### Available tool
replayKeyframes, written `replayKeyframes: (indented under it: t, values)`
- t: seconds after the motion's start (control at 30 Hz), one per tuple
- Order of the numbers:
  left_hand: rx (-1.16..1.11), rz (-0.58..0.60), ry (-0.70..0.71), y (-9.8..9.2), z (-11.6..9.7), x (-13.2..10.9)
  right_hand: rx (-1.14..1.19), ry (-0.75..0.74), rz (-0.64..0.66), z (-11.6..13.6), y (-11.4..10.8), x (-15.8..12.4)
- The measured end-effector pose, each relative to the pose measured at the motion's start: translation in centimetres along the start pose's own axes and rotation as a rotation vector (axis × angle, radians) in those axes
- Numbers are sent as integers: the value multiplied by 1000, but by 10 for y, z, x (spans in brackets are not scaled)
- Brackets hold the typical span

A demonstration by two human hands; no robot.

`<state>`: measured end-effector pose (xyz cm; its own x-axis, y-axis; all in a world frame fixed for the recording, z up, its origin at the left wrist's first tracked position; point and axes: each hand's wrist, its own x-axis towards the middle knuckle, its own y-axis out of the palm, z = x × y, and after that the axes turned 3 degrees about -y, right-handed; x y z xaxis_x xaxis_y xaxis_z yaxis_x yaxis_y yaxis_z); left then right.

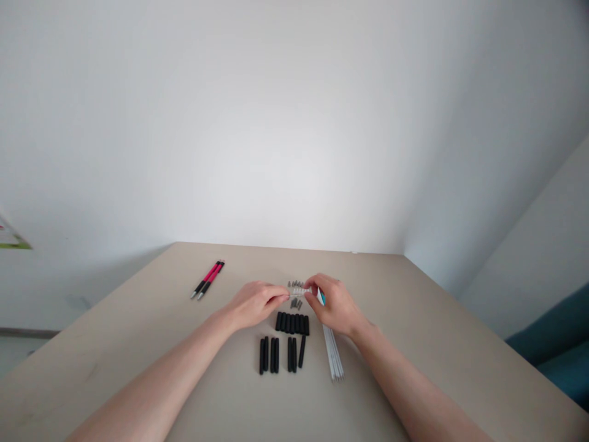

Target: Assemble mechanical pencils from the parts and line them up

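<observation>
The left hand and right hand each pinch one end of a small clear pen part just above the bench, over grey tips, black caps and barrels sorted in rows by kind.

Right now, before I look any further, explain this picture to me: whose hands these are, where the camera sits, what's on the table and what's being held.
There is no machine: a person wears a camera on the head, looking down at their own bare hands. The left hand and right hand pinch a small pale piece between their fingertips. On the beige table lie two red-and-black pens far left, small grey bits, a row of short black tubes, longer black tubes and thin white rods.
</observation>
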<state>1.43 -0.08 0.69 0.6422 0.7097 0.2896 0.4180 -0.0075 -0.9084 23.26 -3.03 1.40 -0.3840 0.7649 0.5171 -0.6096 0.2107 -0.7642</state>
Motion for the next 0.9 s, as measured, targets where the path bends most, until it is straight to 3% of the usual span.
replayKeyframes:
  t: [0.3, 0.6, 0.8, 0.9]
  values:
    - [-17, -12, -41, 0, 5, -1, 171, -130, 410, 12, -12, -11]
    - [-16, -16, -40, -2, 3, -1, 166, -124, 480, 21, -12, -14]
    - [-10, -9, -42, -3, 4, -1, 128, -109, 602, 25, -12, -14]
    - [-17, -10, -54, -4, 4, -1, 176, -82, 566, 22, -13, -13]
